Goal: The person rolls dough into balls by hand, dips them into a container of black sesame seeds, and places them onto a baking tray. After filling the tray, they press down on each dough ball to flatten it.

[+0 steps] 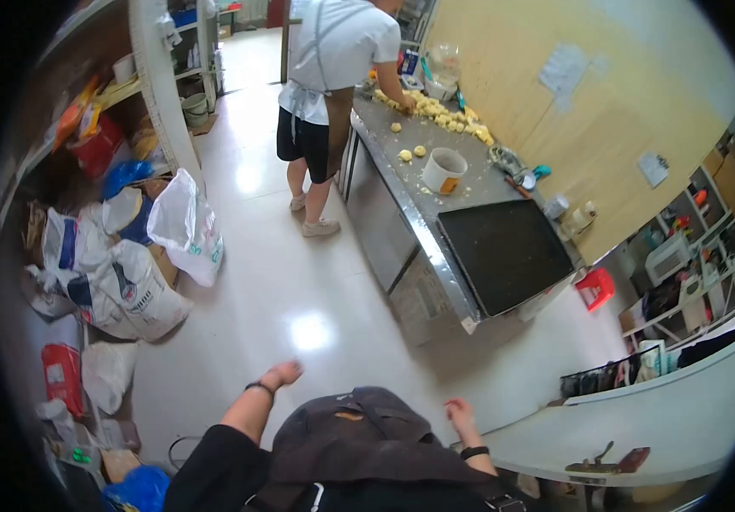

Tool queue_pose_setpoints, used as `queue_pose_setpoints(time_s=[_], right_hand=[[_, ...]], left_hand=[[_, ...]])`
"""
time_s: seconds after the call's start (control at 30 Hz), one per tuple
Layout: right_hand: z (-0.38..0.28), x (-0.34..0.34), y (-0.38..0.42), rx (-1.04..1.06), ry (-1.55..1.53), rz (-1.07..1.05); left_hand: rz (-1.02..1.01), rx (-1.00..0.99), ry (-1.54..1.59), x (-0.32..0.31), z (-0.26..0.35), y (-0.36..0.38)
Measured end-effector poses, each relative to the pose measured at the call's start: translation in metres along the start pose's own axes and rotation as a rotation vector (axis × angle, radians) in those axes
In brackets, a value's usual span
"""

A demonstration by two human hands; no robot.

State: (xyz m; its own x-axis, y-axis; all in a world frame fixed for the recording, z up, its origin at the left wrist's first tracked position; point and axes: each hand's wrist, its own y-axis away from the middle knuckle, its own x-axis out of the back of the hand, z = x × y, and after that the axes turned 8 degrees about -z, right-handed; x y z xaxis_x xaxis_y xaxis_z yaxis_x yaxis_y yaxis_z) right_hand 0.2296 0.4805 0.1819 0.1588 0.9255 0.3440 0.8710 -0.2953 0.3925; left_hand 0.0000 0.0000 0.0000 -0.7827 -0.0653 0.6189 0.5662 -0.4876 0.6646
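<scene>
Fingers point(293, 368) of left hand point(282, 374) and right hand point(461, 416) curl loosely, lettering on the white sack point(139, 294) unreadable.

A person point(342, 51) in a white shirt, black shorts and pale shoes stands on the shiny floor point(274, 282). On the left side, big white sacks point(141, 290) sit in a pile, and an open white bag point(186, 226) is next to them. A red bag point(62, 375) is near the pile, and a blue bag point(141, 490) is down in the corner. A pail point(195, 109) is farther back. Two papers point(564, 70) are on the yellow wall point(487, 43). A red stool point(595, 288) is on the right.
</scene>
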Motion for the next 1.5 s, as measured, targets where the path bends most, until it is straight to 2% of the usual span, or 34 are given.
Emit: queue_pose_setpoints(time_s=[0.07, 0.1, 0.17, 0.23, 0.33, 0.37, 0.5, 0.57, 0.67, 0.77, 0.83, 0.87, 0.93, 0.97, 1.0, 1.1, 1.13, 1.2, 1.23, 1.33, 1.5], right_hand=[[-0.024, -0.003, 0.039, 0.015, -0.017, 0.016], [-0.073, -0.07, -0.088, 0.115, -0.166, -0.014], [-0.143, -0.042, -0.127, 0.128, -0.104, -0.094], [-0.175, -0.026, -0.183, 0.205, -0.123, -0.125], [-0.232, -0.021, -0.272, 0.248, -0.164, -0.242], [-0.248, -0.022, -0.297, 0.192, -0.226, -0.277], [-0.296, -0.019, -0.37, 0.176, -0.074, -0.244], [-0.317, -0.014, -0.385, 0.166, 0.072, -0.253], [-0.335, -0.006, -0.418, 0.167, 0.328, -0.311], [-0.355, 0.0, -0.444, 0.1, 0.505, -0.181], [-0.367, 0.006, -0.469, 0.042, 0.52, -0.126], [-0.375, 0.009, -0.481, 0.007, 0.525, -0.098], [-0.389, 0.008, -0.51, -0.005, 0.494, 0.109], [-0.398, 0.009, -0.523, -0.01, 0.483, 0.211], [-0.41, 0.011, -0.538, -0.06, 0.44, 0.242], [-0.433, 0.01, -0.587, -0.142, 0.367, 0.359], [-0.436, 0.007, -0.601, -0.101, 0.414, 0.407], [-0.43, 0.002, -0.619, -0.026, 0.509, 0.48], [-0.426, -0.004, -0.621, -0.064, 0.519, 0.479], [-0.422, -0.026, -0.642, -0.116, 0.504, 0.558], [-0.428, -0.041, -0.642, -0.096, 0.432, 0.561]], left_hand=[[-0.023, -0.033, 0.171, 0.048, 0.081, 0.021], [0.032, 0.038, 0.101, 0.182, 0.038, -0.03], [0.154, -0.136, 0.222, 0.216, 0.087, -0.072], [0.17, -0.205, 0.325, 0.225, 0.105, -0.115], [0.051, -0.17, 0.257, 0.256, 0.102, -0.136], [0.026, -0.147, 0.219, 0.266, 0.1, -0.138], [0.187, -0.048, 0.295, 0.323, 0.097, -0.149], [0.306, -0.004, 0.476, 0.356, 0.107, -0.154], [0.484, -0.077, 0.568, 0.407, 0.105, -0.191], [0.471, -0.225, 0.583, 0.497, 0.145, -0.235], [0.475, -0.325, 0.386, 0.555, 0.17, -0.283], [0.512, -0.477, 0.315, 0.579, 0.18, -0.314], [0.578, -0.614, 0.104, 0.624, 0.206, -0.37], [0.489, -0.615, 0.07, 0.649, 0.224, -0.392], [0.508, -0.681, 0.063, 0.664, 0.238, -0.416], [0.552, -0.754, -0.242, 0.695, 0.274, -0.467], [0.541, -0.75, -0.282, 0.701, 0.281, -0.48], [0.39, -0.783, -0.372, 0.701, 0.284, -0.516], [0.307, -0.787, -0.433, 0.703, 0.28, -0.52], [0.241, -0.851, -0.367, 0.719, 0.27, -0.527], [0.129, -0.937, -0.296, 0.737, 0.267, -0.534]])
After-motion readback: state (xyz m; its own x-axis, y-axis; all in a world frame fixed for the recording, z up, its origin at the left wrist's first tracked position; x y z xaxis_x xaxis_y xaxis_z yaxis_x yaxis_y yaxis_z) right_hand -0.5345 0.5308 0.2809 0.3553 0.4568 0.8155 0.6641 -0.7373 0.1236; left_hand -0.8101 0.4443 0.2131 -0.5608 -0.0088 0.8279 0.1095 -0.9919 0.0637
